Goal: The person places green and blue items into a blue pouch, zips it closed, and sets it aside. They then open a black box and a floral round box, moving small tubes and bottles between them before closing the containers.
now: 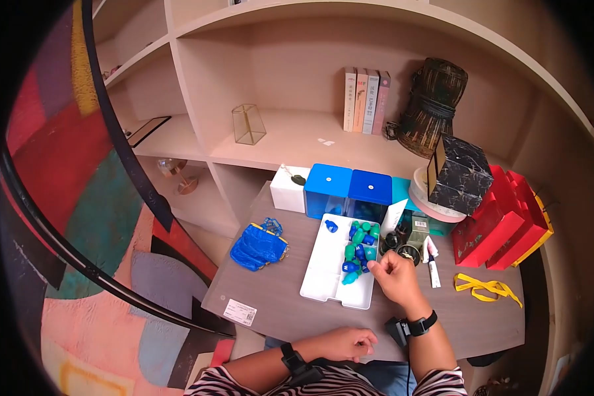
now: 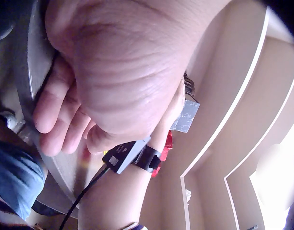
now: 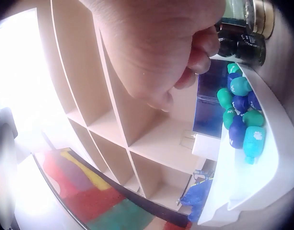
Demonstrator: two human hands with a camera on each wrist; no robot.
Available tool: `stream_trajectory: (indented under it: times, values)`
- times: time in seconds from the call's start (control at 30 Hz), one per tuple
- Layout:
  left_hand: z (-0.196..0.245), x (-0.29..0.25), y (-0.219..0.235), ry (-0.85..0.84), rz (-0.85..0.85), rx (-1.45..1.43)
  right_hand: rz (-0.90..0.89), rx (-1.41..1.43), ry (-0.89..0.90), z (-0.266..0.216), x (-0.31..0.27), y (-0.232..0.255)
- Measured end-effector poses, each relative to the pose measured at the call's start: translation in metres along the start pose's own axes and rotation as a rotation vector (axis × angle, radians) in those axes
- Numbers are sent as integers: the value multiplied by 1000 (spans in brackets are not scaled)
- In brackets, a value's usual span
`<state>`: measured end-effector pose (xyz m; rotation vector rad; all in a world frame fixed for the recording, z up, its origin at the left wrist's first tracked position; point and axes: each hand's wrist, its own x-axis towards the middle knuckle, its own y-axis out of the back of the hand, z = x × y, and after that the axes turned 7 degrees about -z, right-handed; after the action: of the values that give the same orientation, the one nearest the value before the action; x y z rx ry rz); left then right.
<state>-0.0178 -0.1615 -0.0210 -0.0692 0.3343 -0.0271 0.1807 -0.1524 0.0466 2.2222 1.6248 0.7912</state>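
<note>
Right now, the head view shows one white tray [image 1: 321,264] on a table [image 1: 280,317], parted into two long compartments. The left compartment holds a single dark blue piece [image 1: 331,226]; the right one holds a pile of bulb-shaped pieces [image 1: 350,253] in blue, green and teal, roughly a dozen, overlapping too much for an exact count. The right hand [image 1: 397,280] is curled at the tray's right side, the pile just left of its fingertips; whether it pinches anything I cannot tell. The left hand [image 1: 351,344] lies near the person's body, loosely bent and holding nothing, well apart from the pieces. Behind the tray stand two blue boxes, light [image 1: 327,188] and dark [image 1: 369,191]; one blue pouch [image 1: 259,247] lies to its left.

In the left wrist view, four slack fingertips show beneath the palm.

In the right wrist view, about ten pieces are visible, below and apart from the curled fingers.
</note>
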Motion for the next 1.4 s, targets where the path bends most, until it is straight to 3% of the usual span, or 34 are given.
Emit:
stream_trajectory:
  times: [0.13, 0.2, 0.3, 0.5, 0.67, 0.83, 0.97, 1.03, 1.07, 1.1, 1.23, 1.3, 1.33, 1.4]
  values:
    - [-3, 1, 1, -8, 6, 38, 15, -4, -6, 24, -1, -2]
    - [-1, 1, 1, -7, 1, 94, 134, 148, -7, 42, -5, -9]
    - [4, -1, 0, 3, -1, 208, 236, 111, 29, 62, -17, -17]
    - [0, 0, 4, -31, -15, 285, 318, 170, 19, 68, -14, -12]
    - [7, 0, 2, 47, 2, 210, 317, 205, -21, 60, -16, -9]
    - [6, -6, -3, -99, 45, 568, 278, 200, -28, 56, -18, -13]
    - [12, -16, -1, -109, -20, 580, 291, 195, -12, 61, -16, -16]
    - [21, -27, 7, -221, 132, 394, 289, 214, 3, 62, -16, -18]
    - [34, -36, 19, -202, 261, 491, 292, 227, 4, 63, -16, -19]
    - [48, -48, 35, -181, 391, 587, 294, 239, 6, 63, -16, -19]
    - [45, -82, 119, -374, 1017, 230, 269, 233, -17, 57, -17, -21]
    - [38, -100, 164, -278, 1237, 302, 264, 166, -26, 61, -17, -22]
    - [45, -107, 170, -282, 1243, 295, 257, 161, -23, 63, -17, -23]
    - [58, -119, 174, 169, 1567, 1069, 262, 172, -7, 68, -17, -25]
